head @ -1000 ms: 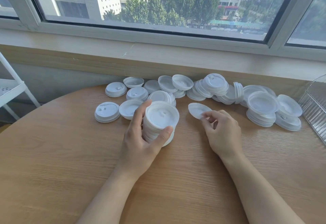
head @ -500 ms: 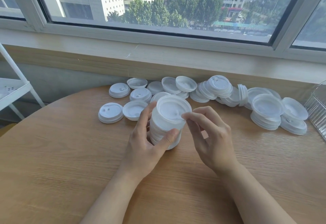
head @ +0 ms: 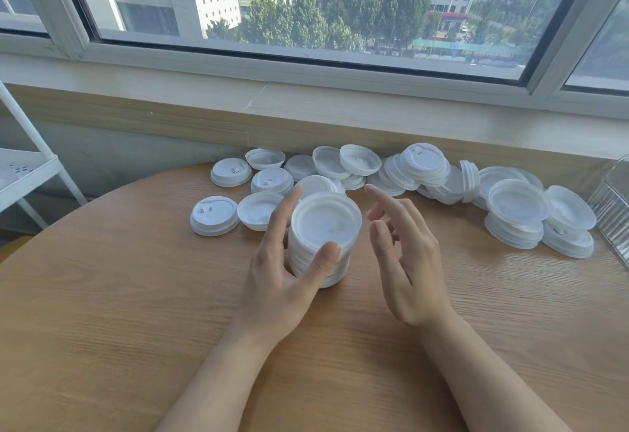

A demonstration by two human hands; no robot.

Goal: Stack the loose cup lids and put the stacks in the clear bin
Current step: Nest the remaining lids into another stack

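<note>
Item: tall stack of white round plastic cup lids (head: 323,237), standing on the round light-wood table (head: 102,312), near its middle. Left hand (head: 286,281) grasps the stack, thumb on the near side, fingers curled round the far side. Right hand (head: 408,261) released, fingers spread and relaxed, just beside the stack and not touching it.

Item: loose white plastic cup lids (head: 357,176), scattered and partly piled along the table's far edge below the window ledge (head: 306,104); 2 short piles of white lids (head: 517,217) lie to the right.

Item: ribbed clear plastic bin (head: 612,213), at the right edge, only partly in view, beside those piles.

Item: white metal shelf rack (head: 23,172), far left.
</note>
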